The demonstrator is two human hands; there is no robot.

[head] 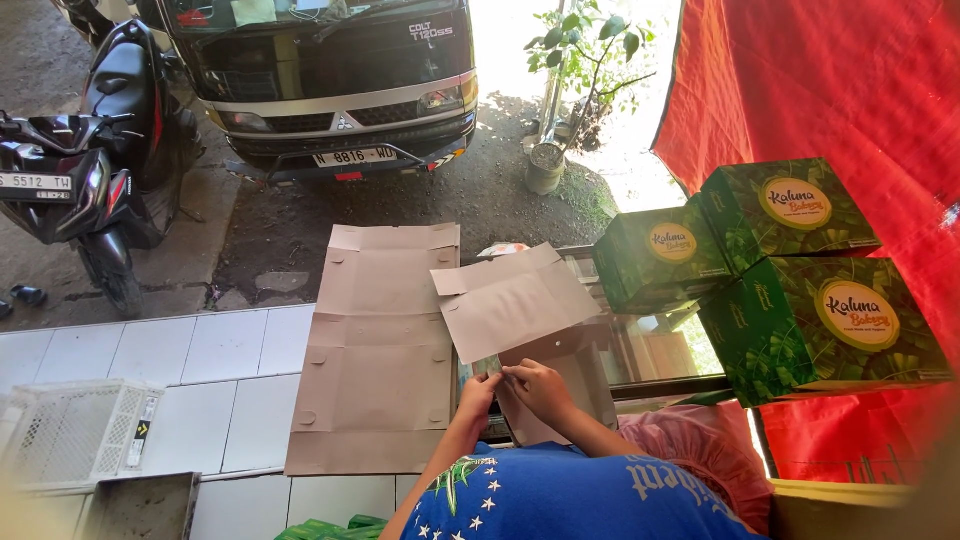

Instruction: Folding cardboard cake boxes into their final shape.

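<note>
Seen from above, over a blue shirt (580, 495) with white stars and lettering. Both hands low in the middle of the view, close together at the near edge of a half-folded cardboard box blank (525, 320). Left hand (478, 390) pinching the lower left corner of the blank, fingers curled and closed on the card. Right hand (540, 385) just beside it, fingers bent and pressed on the same edge, thumb side toward the left hand; closed on the card as well, as far as can be told.

Blank itself plain grey-brown on the showing side, matt, creased along straight fold lines. Upper panel tilted up and turned a little clockwise, lit paler than the rest, with a small flap at its far left corner. Lower panel hanging darker beneath it, toward the body. A thin strip of green print showing at the near edge, between the two hands.

Left of it, touching or just overlapping, a second flat blank (375, 345) lying open on the white tiled counter (180, 350), long and rectangular, with round cut marks and flaps at the far end.

On the right, three finished green boxes (790, 280) with leaf pattern and round cream labels, stacked against a red tarpaulin (850, 80). Near left, a white plastic crate (75, 430). Far beyond the counter, a dark truck (330, 70), a parked scooter (90, 150) and a potted young tree (560, 110) on bare ground.
</note>
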